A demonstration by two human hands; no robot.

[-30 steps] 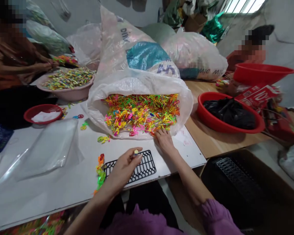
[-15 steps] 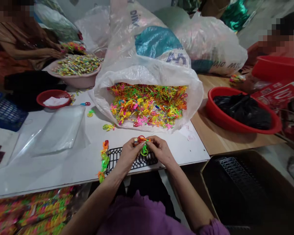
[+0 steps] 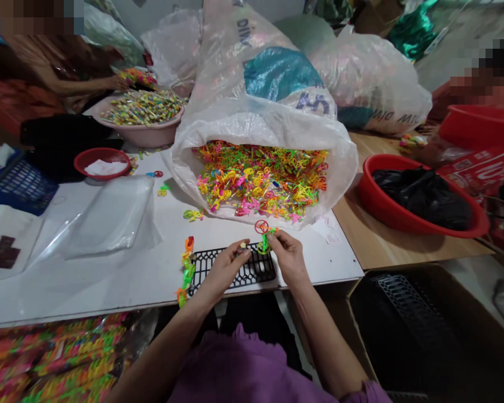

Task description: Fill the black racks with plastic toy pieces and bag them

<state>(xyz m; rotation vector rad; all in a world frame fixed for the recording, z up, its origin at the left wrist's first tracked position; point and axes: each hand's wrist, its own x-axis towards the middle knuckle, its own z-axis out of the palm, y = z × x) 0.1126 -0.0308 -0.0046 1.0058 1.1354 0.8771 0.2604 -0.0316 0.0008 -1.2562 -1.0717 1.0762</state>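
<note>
Over a black plastic grid rack [image 3: 201,267], my left hand [image 3: 224,267] is closed in a pinch on a small whitish piece [image 3: 243,245], too little to name. My right hand [image 3: 292,258], also closed, grips a small plastic toy [image 3: 264,244] by its edge; it has a red spoked ring on top and green parts below. The two hands are apart. Along the rack's left end stands a row of orange, yellow and green plastic toys [image 3: 187,274]. Just beyond my hands, an open white sack [image 3: 344,151] lies on its side, with many similar bright toys [image 3: 256,187] inside.
Clear plastic bags [image 3: 113,215] lie on the left, near a small red bowl [image 3: 79,168] and a blue basket [image 3: 25,184]. A pink basin [image 3: 151,134] holds small pieces by a co-worker. On the right are a red basin [image 3: 411,224] and an open box [image 3: 355,313] below the table edge.
My hands have parted; half a second ago they met around the toy. The right has drawn the toy to the right. The whole view has shifted slightly.
</note>
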